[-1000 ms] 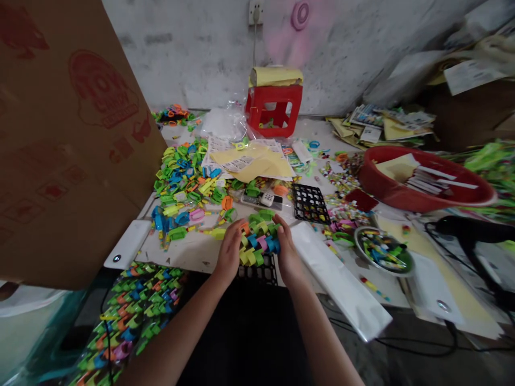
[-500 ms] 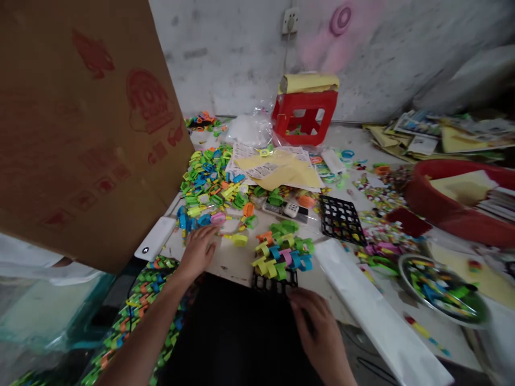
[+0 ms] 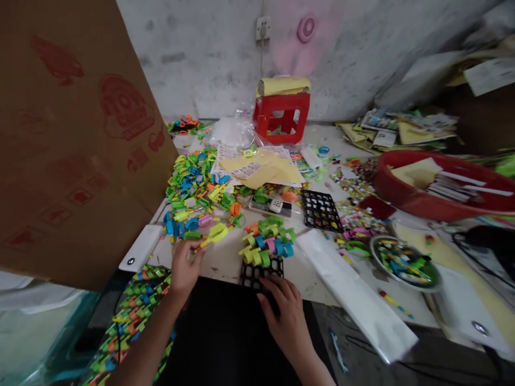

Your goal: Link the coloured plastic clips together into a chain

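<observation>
My left hand (image 3: 184,266) is closed on a yellow plastic ring piece (image 3: 216,234) with a thin stick, lifting it just above the table's near left part beside the heap of loose coloured rings (image 3: 193,185). My right hand (image 3: 284,308) lies with its fingers spread on the near edge of a black grid tray (image 3: 251,272). Rows of coloured rings (image 3: 267,240) fill that tray, green, yellow, blue, pink and orange.
A big cardboard box (image 3: 76,134) stands at the left. A second, empty black grid (image 3: 320,209), a long white plastic bag (image 3: 354,292), a bowl of small pieces (image 3: 398,261), a red basin (image 3: 442,187) and a red stool (image 3: 281,115) crowd the table. Filled rows of rings (image 3: 132,316) lie low left.
Both hands have left the sides of the filled tray. The left went to the loose rings and picked up a yellow piece; the right dropped back, then came to rest on the tray's near edge.
</observation>
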The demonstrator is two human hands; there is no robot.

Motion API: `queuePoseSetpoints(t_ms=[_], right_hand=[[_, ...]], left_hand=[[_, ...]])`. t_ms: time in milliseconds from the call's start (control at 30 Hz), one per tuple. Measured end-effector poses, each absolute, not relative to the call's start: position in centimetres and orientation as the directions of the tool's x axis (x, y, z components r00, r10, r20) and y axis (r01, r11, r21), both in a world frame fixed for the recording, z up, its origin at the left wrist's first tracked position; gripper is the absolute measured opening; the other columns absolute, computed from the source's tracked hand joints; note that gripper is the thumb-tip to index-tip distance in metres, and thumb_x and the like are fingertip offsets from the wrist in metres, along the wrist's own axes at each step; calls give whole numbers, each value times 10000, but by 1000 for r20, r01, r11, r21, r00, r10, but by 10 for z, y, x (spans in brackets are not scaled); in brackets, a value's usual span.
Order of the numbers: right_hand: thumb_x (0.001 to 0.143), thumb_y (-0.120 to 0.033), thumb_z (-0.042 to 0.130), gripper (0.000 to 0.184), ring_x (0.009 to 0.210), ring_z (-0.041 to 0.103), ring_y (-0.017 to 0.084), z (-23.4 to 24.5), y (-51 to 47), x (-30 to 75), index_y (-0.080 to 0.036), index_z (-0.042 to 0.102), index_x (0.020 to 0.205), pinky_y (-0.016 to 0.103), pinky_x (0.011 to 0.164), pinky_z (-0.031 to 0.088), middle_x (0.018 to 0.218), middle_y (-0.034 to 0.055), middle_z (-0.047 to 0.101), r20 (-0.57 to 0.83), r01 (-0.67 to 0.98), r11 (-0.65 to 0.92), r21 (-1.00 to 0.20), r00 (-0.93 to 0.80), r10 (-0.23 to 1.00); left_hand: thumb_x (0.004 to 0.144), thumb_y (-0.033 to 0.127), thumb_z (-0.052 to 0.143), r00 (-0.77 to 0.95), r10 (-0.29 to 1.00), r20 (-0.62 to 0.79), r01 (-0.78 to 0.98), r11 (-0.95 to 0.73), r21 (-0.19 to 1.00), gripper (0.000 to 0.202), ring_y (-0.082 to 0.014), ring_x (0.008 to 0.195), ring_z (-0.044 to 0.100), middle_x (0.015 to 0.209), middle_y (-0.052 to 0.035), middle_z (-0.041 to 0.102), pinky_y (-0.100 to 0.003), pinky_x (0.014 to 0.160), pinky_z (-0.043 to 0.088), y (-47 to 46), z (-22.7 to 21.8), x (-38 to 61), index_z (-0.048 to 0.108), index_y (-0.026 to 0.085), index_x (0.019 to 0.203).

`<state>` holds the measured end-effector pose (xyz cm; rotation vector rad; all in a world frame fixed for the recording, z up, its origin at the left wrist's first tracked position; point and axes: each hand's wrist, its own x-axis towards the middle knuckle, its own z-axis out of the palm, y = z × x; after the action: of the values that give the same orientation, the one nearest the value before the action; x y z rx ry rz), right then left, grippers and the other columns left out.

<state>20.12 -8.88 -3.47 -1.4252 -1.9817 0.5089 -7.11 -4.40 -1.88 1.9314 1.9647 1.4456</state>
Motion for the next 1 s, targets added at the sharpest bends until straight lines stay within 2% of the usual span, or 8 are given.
queuePoseSetpoints(t_ms=[67,133,267,400,533,733,833,1000], right_hand=[[898,-392,537,347,894,624,214,-22,-98,193,-257,599,1212,389,829,512,997,70,671,170,524,260,-811,-214,962],[875,-448,562,440,732,616,173,-12,-110,181,-236,562,1261,314,701,527,903,52,674,63,283,142,-949,-272,960],[820,-553,601,453,854,634,201,-8,-125,167,-207,661,1106,298,738,519,1002,81,686,-122,-61,-140,-988,-229,966],[780,-590,616,460,594,562,160,-13,-108,189,-178,706,964,264,549,455,696,31,646,-245,42,-241,-970,-114,963],[731,-592,646,422,604,541,161,-12,-67,222,-181,677,817,264,562,426,649,19,612,-148,252,-153,-955,40,988],[701,-631,633,476,542,468,146,-28,-36,228,-174,653,834,267,509,375,582,-9,539,-197,233,-196,-953,17,980],[706,-643,629,480,508,431,128,-39,-38,224,-178,642,827,255,479,343,563,-23,515,-215,183,-212,-960,4,977],[707,-641,644,480,506,439,123,-41,-39,226,-173,636,817,249,473,328,560,-25,513,-233,144,-231,-962,0,972]], left_hand=[[848,222,632,-239,767,595,681,-305,666,52,-183,854,600,858,-23,632,-321,789,479,-67,-13,-60,590,206,875],[835,174,644,-90,788,609,624,-432,651,81,-160,844,595,833,-2,625,-294,795,472,-91,-7,-38,580,217,862],[847,123,620,218,814,538,551,-558,621,119,-140,744,574,723,29,609,-345,874,443,-122,3,11,549,219,845],[793,231,723,272,860,433,570,-506,647,259,-186,889,590,927,-17,668,-362,858,438,-119,11,24,561,236,995],[856,197,619,105,900,424,616,-393,683,245,-210,1055,563,1097,-55,625,-395,944,417,-95,7,10,564,249,1089],[789,244,633,-140,968,208,450,-125,884,252,-166,814,604,919,-37,644,-306,769,491,-50,-28,4,591,199,1034],[737,276,695,-85,992,98,401,-56,915,295,-164,763,613,849,-29,677,-283,730,493,-34,-42,12,617,173,1002],[766,263,659,42,997,57,472,-70,879,162,-203,797,657,854,-54,727,-292,734,496,-22,-50,17,700,160,884]])
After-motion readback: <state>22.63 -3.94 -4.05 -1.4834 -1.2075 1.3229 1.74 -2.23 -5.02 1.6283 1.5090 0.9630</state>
